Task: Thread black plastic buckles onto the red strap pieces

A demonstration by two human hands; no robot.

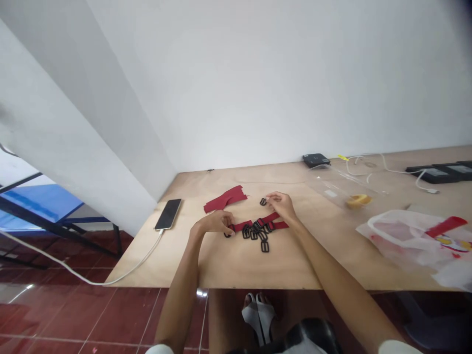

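Observation:
My right hand [281, 203] pinches a small black buckle [263, 201] between its fingertips, over the table behind the pile. To the left, my left hand [218, 222] has its thumb and fingers closed on another black buckle [230, 231] at the left end of a red strap [241, 226]. Between the hands lies a loose pile of several black slide buckles [254, 231] on and around red strap pieces. One slide buckle [264, 246] rests apart on the near side. Behind my left hand are flat red strap pieces [225, 198].
A phone [168, 214] with a white charging cable [147, 256] lies at the left of the wooden table [228, 268]. To the right are a clear plastic bag [328, 184], a yellow tape roll [358, 200], a white plastic bag [398, 233] and black boxes [437, 173]. A wall stands behind.

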